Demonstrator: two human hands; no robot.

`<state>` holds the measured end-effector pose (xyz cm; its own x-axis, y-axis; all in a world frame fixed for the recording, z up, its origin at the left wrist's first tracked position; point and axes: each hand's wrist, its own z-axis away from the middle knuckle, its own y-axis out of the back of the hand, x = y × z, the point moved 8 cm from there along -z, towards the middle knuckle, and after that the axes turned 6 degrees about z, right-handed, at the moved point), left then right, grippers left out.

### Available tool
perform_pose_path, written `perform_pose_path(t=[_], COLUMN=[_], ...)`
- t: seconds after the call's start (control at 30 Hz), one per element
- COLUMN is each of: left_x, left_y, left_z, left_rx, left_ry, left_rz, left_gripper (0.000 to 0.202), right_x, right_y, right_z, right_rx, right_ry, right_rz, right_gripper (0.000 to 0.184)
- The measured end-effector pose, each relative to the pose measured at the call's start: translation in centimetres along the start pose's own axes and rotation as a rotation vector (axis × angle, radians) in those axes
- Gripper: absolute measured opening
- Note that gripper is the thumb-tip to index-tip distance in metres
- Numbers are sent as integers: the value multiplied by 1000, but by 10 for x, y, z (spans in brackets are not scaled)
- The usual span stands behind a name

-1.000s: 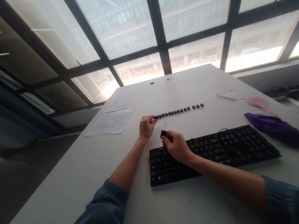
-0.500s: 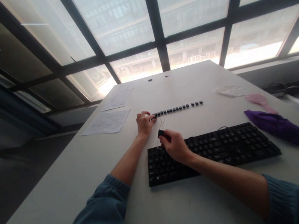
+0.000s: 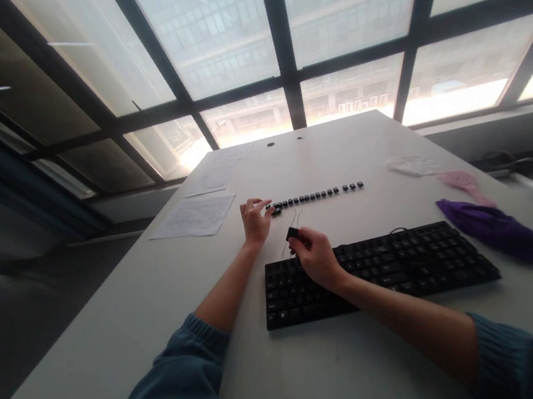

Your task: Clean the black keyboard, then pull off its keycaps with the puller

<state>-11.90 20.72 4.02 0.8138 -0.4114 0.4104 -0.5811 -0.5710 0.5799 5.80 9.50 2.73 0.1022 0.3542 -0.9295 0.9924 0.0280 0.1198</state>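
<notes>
My right hand (image 3: pixel 316 255) is closed around the black handle of a keycap puller (image 3: pixel 292 232), whose thin wire loops stick out at both ends. It hovers over the upper left part of a black keyboard (image 3: pixel 383 268). My left hand (image 3: pixel 255 220) is at the left end of a row of black keycaps (image 3: pixel 313 197), thumb and index finger apart. Just by the thumb tip, a single keycap (image 3: pixel 276 212) sits slightly in front of the row. Part of the keyboard is hidden under my right hand and forearm.
Printed paper sheets (image 3: pixel 193 218) lie on the white table (image 3: pixel 375 371) at the left. To the right are a purple cloth pouch (image 3: pixel 491 231), a pink hairbrush-like object (image 3: pixel 463 183) and a crumpled clear plastic bag (image 3: pixel 413 165). Windows rise behind the table.
My left thumb and finger have spread and come off the keycap at the row's left end. My right hand has shifted slightly right with the keycap puller, which has tilted.
</notes>
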Motion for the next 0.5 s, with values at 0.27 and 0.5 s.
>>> perform_pose_path(t=[0.27, 0.5], left_x=[61, 88], left_y=[48, 64], left_z=[42, 95], left_rx=[-151, -344], left_ry=[-4, 0], left_rz=[196, 319], left_gripper=[22, 16], right_x=[-8, -2], right_y=[14, 8], right_z=[-7, 3], right_rx=[19, -123], right_ry=[23, 40], right_rz=[14, 144], right_gripper=[14, 20])
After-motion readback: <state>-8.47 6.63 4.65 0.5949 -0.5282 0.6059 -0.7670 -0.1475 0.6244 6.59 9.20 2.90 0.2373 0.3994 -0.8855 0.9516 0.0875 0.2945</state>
